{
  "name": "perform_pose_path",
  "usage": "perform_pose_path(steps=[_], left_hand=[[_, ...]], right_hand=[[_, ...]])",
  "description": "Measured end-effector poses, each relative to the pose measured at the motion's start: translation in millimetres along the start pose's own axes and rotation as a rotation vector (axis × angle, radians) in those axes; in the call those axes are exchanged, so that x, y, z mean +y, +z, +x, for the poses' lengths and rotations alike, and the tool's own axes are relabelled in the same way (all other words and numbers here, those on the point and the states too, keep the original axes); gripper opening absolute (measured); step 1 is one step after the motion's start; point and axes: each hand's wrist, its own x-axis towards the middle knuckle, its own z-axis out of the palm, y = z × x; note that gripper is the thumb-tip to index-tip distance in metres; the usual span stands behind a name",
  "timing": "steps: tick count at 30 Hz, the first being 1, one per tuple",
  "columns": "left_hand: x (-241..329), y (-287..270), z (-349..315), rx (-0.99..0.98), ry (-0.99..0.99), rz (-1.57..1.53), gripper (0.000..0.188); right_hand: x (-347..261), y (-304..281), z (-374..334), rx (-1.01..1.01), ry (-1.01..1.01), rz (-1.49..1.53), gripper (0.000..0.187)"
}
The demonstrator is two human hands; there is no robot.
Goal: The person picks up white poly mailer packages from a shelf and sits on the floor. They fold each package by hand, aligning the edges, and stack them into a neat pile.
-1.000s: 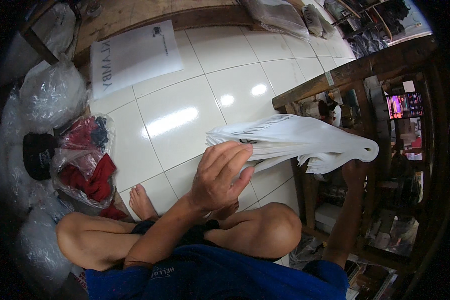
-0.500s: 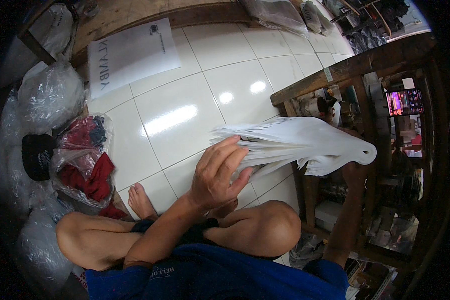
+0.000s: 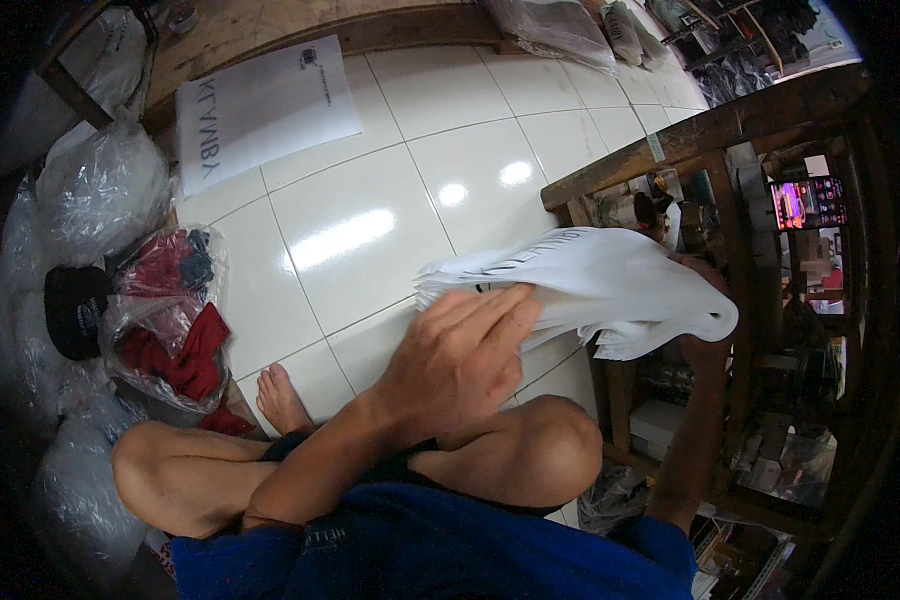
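A thick stack of thin white sheets with dark print [image 3: 610, 275], perhaps plastic bags, is held above the floor, bent over into a roll at its right end. My right hand [image 3: 708, 345] grips that rolled end from beneath and behind; the stack hides most of its fingers. At the loose, fanned edges on the left is my left hand [image 3: 460, 355], its fingers stretched out and touching the layers, slightly blurred. Its thumb is hard to make out. On the tiles further off lies a flat white printed sheet [image 3: 265, 115].
Wooden shelving [image 3: 710, 130] with a lit phone [image 3: 808, 203] stands close on the right. Clear plastic bags [image 3: 105, 195], a black cap [image 3: 75, 312] and a bag of red cloth [image 3: 175, 350] lie at left. A wooden bench [image 3: 390, 30] is beyond the glossy tiled floor [image 3: 370, 190].
My left hand has moved right and toward the middle of the stack's loose edges. The fanned layers have closed up somewhat, and the rolled end has shifted slightly left and down.
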Motion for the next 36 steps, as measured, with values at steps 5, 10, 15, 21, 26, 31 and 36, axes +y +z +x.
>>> perform_pose_path(steps=[5,10,15,21,26,31,36], left_hand=[[6.0,-19.3,23.7,-0.376,-0.218,-0.527,0.039],[-3.1,-23.6,47.2,-0.493,-0.256,-0.647,0.044],[-36.7,-6.7,67.1,-0.765,-0.369,-0.436,0.049],[-141.8,22.0,9.3,-0.417,-0.511,-0.048,0.034],[-76.6,-29.3,1.3,0.021,-0.77,-0.133,0.019],[-28.2,-24.9,-8.7,0.12,-0.269,-0.34,0.014],[-18.3,-1.9,-14.3,0.127,-0.139,-0.288,0.02]], right_hand=[[-9.2,-1.7,0.2,-0.019,-0.01,-0.003,0.051],[-5.4,-3.4,1.6,-0.038,-0.006,0.017,0.05],[-2.8,-10.2,-0.6,-0.051,0.089,-0.006,0.051],[-0.9,-12.0,1.5,-0.079,0.155,0.144,0.035],[25.3,-20.8,-10.4,-0.056,0.312,0.401,0.038],[1.5,-12.6,-1.2,-0.048,0.204,0.404,0.054],[19.5,-20.7,-4.4,-0.023,0.259,0.358,0.064]])
